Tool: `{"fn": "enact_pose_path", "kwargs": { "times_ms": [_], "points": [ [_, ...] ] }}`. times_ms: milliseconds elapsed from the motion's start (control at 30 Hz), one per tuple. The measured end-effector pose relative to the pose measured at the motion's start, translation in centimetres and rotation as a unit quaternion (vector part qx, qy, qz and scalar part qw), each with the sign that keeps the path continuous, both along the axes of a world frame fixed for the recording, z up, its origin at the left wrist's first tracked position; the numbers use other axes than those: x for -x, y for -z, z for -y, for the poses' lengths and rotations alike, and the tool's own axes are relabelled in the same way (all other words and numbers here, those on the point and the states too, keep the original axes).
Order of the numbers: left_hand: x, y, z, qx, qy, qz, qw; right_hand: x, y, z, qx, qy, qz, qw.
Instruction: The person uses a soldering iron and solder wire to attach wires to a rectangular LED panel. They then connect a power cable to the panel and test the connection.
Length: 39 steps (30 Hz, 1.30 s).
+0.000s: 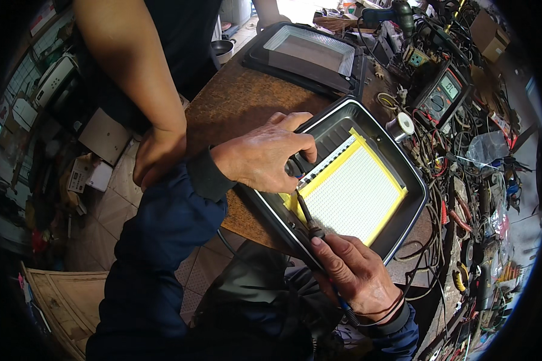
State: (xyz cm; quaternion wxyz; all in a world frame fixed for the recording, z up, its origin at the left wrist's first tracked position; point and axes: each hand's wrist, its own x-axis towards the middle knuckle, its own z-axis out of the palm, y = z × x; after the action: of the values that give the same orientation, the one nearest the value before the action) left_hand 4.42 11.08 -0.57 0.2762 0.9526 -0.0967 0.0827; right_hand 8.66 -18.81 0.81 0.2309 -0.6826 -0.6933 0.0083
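A black floodlight housing (418, 207) lies at a slant on the table's edge in front of me. Inside it is a white LED panel (352, 189), edged with yellow tape. My right hand (358, 277) grips a soldering iron (308, 212) like a pen, its tip pointing at the panel's near-left corner. Over the housing's left side reaches my left hand (265, 155), fingers curled and closed near that tip. A short bit of dark wire shows beside these fingers, but what they pinch is too small to make out.
A floodlight front cover (307, 55) lies at the table's far end. Right of the housing are a solder spool (400, 127), a multimeter (442, 95) and heaped cables and tools. Another person's arm (135, 66) hangs at the left, beside the brown table (214, 111).
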Motion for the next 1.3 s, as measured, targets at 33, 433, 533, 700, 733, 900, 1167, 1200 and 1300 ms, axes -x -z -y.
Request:
{"fn": "enact_pose_path", "kwargs": {
  "times_ms": [33, 433, 533, 700, 733, 900, 1167, 1200, 1300],
  "points": [
    [0.02, -0.03, 0.01, -0.002, -0.001, -0.001, 1.0, 0.0, 0.03, 0.0, -0.001, 0.0, 0.0, 1.0],
    [-0.09, -0.02, 0.03, 0.002, -0.004, -0.015, 1.0, -0.08, -0.14, -0.02, 0.006, -0.007, -0.003, 1.0],
    [-0.05, 0.11, -0.06, 0.007, 0.0, -0.009, 1.0, -0.07, -0.21, -0.03, 0.007, -0.009, -0.006, 1.0],
    [0.0, 0.05, -0.06, 0.006, 0.004, -0.006, 1.0, 0.0, -0.05, -0.02, 0.003, -0.005, -0.013, 1.0],
    [0.0, 0.08, -0.06, 0.007, 0.004, -0.008, 1.0, 0.03, -0.07, -0.02, 0.003, -0.004, -0.014, 1.0],
    [-0.03, -0.11, -0.09, 0.006, 0.008, -0.015, 1.0, 0.02, -0.04, -0.08, 0.0, -0.002, -0.012, 1.0],
    [-0.01, 0.04, -0.17, 0.006, 0.015, 0.003, 1.0, 0.04, -0.07, -0.16, -0.005, -0.006, 0.002, 1.0],
    [-0.01, 0.1, -0.17, 0.008, 0.012, 0.002, 1.0, 0.06, -0.12, -0.13, -0.006, -0.006, 0.003, 1.0],
    [-0.03, 0.19, -0.17, 0.013, 0.007, 0.0, 1.0, 0.07, -0.18, -0.1, -0.007, -0.004, 0.005, 1.0]
  ]
}}
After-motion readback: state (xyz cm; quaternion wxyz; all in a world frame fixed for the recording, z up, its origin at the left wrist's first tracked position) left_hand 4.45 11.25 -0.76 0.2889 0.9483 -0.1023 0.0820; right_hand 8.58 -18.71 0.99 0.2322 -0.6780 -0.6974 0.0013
